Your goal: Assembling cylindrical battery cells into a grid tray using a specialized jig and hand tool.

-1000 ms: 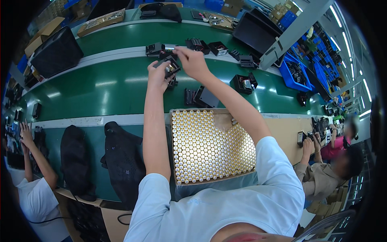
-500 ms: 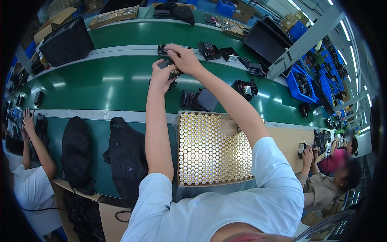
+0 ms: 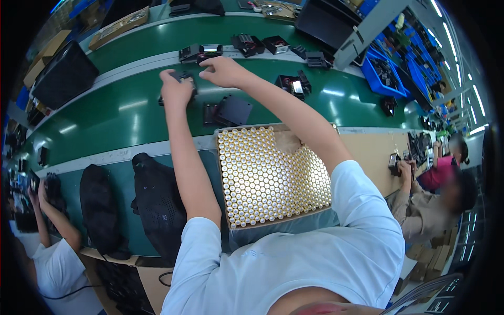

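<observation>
My left hand (image 3: 176, 90) is closed round a black plastic case (image 3: 188, 80) above the green belt, with the fingers hiding part of it. To its right, my right hand (image 3: 227, 72) has its thumb and forefinger apart with nothing visible between them. Just beyond the right fingertips, an opened black battery case (image 3: 210, 50) with shiny cells inside sits on the pale rail. A flat black case (image 3: 235, 110) lies on the belt below my right wrist. Close to my body stands a box of upright battery cells (image 3: 262, 178), partly covered by my right arm.
More opened black cases (image 3: 248, 45) line the rail, and another (image 3: 294, 85) lies on the belt. A blue crate (image 3: 382, 73) stands at right. Two black mesh bags (image 3: 157, 202) lie at left. Co-workers' hands (image 3: 405, 170) work on both sides.
My hands have come apart. The left one has moved left with the black case, while the right one has let go and its fingers have spread. The whole view has shifted a little.
</observation>
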The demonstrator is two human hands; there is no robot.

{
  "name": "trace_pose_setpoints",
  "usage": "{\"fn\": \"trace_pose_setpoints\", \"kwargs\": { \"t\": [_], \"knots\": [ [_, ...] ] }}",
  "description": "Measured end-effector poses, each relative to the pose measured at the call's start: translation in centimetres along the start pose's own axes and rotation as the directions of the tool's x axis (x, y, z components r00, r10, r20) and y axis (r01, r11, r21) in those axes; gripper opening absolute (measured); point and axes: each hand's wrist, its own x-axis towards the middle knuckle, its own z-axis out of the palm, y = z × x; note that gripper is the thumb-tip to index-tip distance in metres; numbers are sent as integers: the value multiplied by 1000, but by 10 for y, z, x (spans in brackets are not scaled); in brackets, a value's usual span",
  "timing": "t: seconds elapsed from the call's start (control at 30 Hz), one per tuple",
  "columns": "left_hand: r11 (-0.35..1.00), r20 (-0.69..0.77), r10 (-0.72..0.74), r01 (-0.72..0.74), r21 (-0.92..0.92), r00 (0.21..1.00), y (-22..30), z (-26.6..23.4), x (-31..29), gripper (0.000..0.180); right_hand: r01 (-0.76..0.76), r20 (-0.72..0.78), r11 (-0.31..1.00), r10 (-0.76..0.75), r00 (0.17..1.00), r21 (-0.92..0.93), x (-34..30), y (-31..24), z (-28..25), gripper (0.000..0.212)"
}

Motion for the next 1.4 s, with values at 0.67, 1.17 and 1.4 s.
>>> {"fn": "trace_pose_setpoints", "kwargs": {
  "t": [0.67,1.17,1.4],
  "knots": [
    [557,379,-447,-80,827,810,33,7,-25,81,-171,305,985,174,936,-37,-207,30,-69,27],
    [677,199,-237,15,736,951,37,14,-23,79,174,513,978,-91,854,-117,-177,41,-71,27],
    [688,40,172,-150,710,984,41,15,-18,59,247,463,969,-207,862,-27,-180,47,-70,21]
  ]
}}
